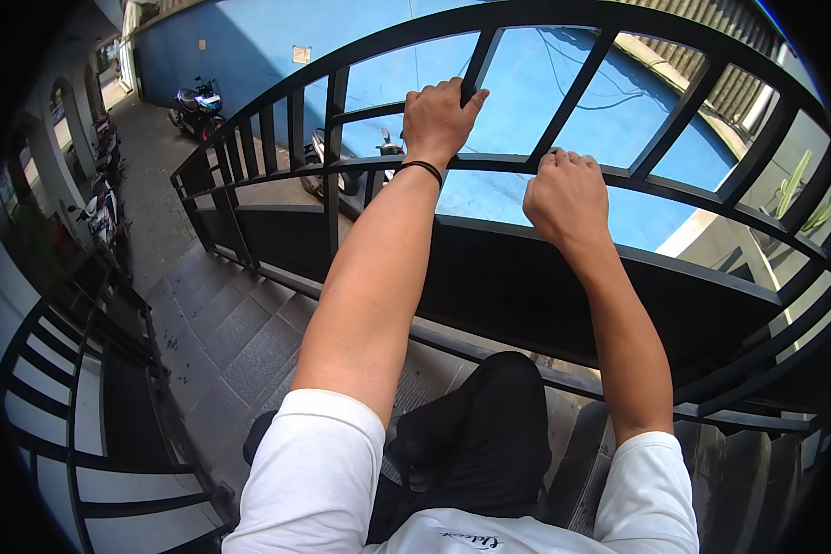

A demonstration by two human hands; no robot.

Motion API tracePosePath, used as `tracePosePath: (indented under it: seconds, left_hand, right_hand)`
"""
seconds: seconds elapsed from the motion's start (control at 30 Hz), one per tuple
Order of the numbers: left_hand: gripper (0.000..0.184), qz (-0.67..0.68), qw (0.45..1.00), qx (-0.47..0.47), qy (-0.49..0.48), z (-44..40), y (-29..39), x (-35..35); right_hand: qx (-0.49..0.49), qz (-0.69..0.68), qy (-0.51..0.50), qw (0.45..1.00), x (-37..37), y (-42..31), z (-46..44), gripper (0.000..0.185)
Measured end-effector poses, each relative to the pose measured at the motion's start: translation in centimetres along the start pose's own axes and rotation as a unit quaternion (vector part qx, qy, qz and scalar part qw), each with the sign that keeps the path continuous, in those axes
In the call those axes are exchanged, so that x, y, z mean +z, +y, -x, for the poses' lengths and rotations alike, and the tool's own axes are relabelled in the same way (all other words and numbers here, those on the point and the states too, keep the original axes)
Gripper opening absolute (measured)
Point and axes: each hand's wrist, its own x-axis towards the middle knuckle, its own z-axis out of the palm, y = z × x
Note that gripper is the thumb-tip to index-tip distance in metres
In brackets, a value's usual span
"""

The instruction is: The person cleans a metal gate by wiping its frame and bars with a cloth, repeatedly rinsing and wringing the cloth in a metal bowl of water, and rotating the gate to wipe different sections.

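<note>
Twice gripped the black railing (563,286), just in front, alongside grey steps (249,332). At left, saw a motorbike (196,109) parked near a blue wall (258,46). Next, with the left hand (440,118), dark wristband (422,167) below, closed fingers around an upright bar (481,66). Farther right and lower, with the right hand (570,197), curled fingers over the middle rail (489,162).

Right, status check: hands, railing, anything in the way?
Left hand closed on upright bar; right hand closed on middle rail. Black stair railing stands beside the steps. Possible snag: bent knee close to it.
</note>
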Motion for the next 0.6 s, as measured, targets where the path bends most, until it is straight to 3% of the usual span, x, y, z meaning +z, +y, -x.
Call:
tracePosePath:
  seconds: [0.03, 0.1, 0.13, 0.3, 0.37, 0.43, 0.5, 0.53, 0.6]
  left_hand:
    - [0.057, -0.005, 1.0, 0.001, -0.001, 0.0, -0.1, 0.1]
    - [0.057, -0.004, 1.0, 0.001, -0.01, 0.1, 0.1, 0.1]
    - [0.057, -0.003, 1.0, 0.002, -0.007, 0.1, 0.1, 0.0]
    - [0.057, -0.011, 1.0, 0.005, -0.013, 0.0, 0.0, 0.1]
    - [0.058, -0.004, 1.0, 0.001, -0.019, 0.2, 0.4, -0.4]
    - [0.057, 0.003, 1.0, 0.002, -0.003, 0.1, 0.3, -0.1]
    - [0.057, -0.004, 1.0, -0.004, -0.02, 0.5, 0.2, 0.0]
    - [0.057, -0.007, 1.0, -0.009, -0.029, 0.4, 0.3, 0.0]
    - [0.054, -0.02, 0.999, -0.007, -0.024, 0.1, 0.4, -0.2]
  right_hand:
    - [-0.001, -0.003, -0.006, 1.0, -1.0, -0.2, -1.0, 0.027]
    - [0.093, -0.09, -0.301, 0.945, -3.4, 0.3, -3.2, 0.027]
    - [0.109, -0.102, -0.35, 0.925, -3.5, 0.8, -3.8, 0.027]
    - [0.114, -0.114, -0.375, 0.913, -2.5, 2.2, -3.6, 0.028]
    - [0.099, -0.099, -0.238, 0.961, -1.6, 1.9, -1.8, 0.029]
    - [0.065, -0.106, -0.191, 0.974, -2.8, 1.1, -0.9, 0.028]
    - [0.021, 0.011, -0.014, 1.0, -1.5, -0.3, 0.1, 0.026]
    - [0.027, 0.008, -0.016, 0.999, -1.6, -0.4, 0.0, 0.026]
    - [0.086, -0.082, -0.215, 0.969, -3.0, 0.1, -1.6, 0.026]
